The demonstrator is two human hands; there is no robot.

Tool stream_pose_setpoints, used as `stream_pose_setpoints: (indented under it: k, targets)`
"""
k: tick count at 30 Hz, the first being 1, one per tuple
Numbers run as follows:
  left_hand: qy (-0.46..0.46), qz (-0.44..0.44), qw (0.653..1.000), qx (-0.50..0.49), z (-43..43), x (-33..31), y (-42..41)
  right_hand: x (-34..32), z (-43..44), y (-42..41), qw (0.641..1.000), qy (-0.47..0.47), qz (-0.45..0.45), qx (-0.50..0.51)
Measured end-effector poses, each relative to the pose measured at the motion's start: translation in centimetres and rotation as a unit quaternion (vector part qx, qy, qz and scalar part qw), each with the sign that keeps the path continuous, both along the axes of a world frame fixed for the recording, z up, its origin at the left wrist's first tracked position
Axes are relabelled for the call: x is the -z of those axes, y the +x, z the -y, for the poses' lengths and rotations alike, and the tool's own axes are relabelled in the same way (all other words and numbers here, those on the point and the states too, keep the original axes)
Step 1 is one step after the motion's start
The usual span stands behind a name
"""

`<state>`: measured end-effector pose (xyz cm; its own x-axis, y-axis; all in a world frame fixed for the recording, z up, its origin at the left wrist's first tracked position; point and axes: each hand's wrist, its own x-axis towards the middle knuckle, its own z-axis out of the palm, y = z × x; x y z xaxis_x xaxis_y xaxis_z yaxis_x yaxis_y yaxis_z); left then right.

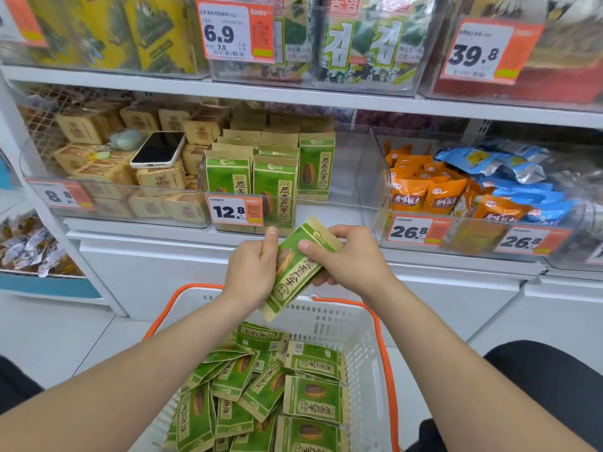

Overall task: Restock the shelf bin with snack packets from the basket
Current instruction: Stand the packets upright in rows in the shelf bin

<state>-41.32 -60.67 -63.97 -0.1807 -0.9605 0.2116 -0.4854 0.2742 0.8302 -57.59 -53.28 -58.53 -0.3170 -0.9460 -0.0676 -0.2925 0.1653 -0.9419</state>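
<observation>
Clasped in both hands just below the shelf bin: green packet, long axis slanting up-right toward the bin's bare right half. Gripped low by left hand, pinched high by right hand, seemingly the nearer. Below the bin, more in the basket.

Matt paper-look packet, clear glossy plastic bin, white plastic basket.

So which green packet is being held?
The tilted packet between left hand and right hand; others lie in the basket or stand in the bin.
</observation>
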Motion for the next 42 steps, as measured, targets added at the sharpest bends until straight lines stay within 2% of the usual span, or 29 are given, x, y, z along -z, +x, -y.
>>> stream_pose_setpoints:
  k: [3,8,11,13,15,18,23,26,30,34,36,39,42]
  targets:
    - [0.010,-0.046,0.998,-0.038,0.4,-0.9,-0.1,-0.2,0.0,0.5,0.997,0.003,0.075,0.010]
    - [-0.024,-0.049,0.998,-0.032,0.3,-2.9,-0.6,-1.3,0.1,0.3,0.989,-0.023,0.144,0.034]
    - [-0.090,-0.038,0.995,0.011,0.3,-4.8,-1.0,-2.3,0.4,0.1,0.981,-0.066,0.169,0.070]
    - [-0.152,-0.013,0.988,0.029,0.1,-6.2,-1.6,-2.5,0.9,0.4,0.969,-0.093,0.189,0.128]
    - [-0.181,-0.020,0.983,0.036,-0.3,-7.1,-2.5,-2.6,1.4,0.9,0.965,-0.112,0.169,0.165]
    - [-0.182,-0.022,0.982,0.047,0.1,-8.0,-3.6,-3.2,2.0,1.2,0.967,-0.127,0.160,0.154]
    - [-0.233,0.116,0.965,0.031,3.2,-9.9,-4.1,-4.9,4.5,-1.6,0.958,-0.149,0.143,0.200]
    - [-0.248,0.157,0.956,0.023,4.7,-10.9,-4.1,-5.4,7.1,-3.2,0.964,-0.122,0.115,0.208]
    - [-0.313,0.259,0.913,0.031,6.8,-11.3,-3.9,-6.0,9.4,-3.7,0.959,-0.119,0.103,0.234]
    - [-0.278,0.304,0.911,0.033,7.9,-10.1,-3.3,-5.8,11.1,-3.5,0.940,-0.190,0.042,0.280]
    - [-0.279,0.344,0.896,0.032,8.4,-9.4,-3.2,-5.3,12.2,-3.4,0.937,-0.201,0.011,0.285]
    - [-0.297,0.371,0.880,0.025,8.8,-9.0,-3.3,-4.8,13.4,-3.8,0.943,-0.172,-0.029,0.284]
    - [-0.312,0.389,0.866,0.018,9.2,-8.9,-3.4,-4.4,14.2,-4.5,0.962,-0.108,-0.070,0.241]
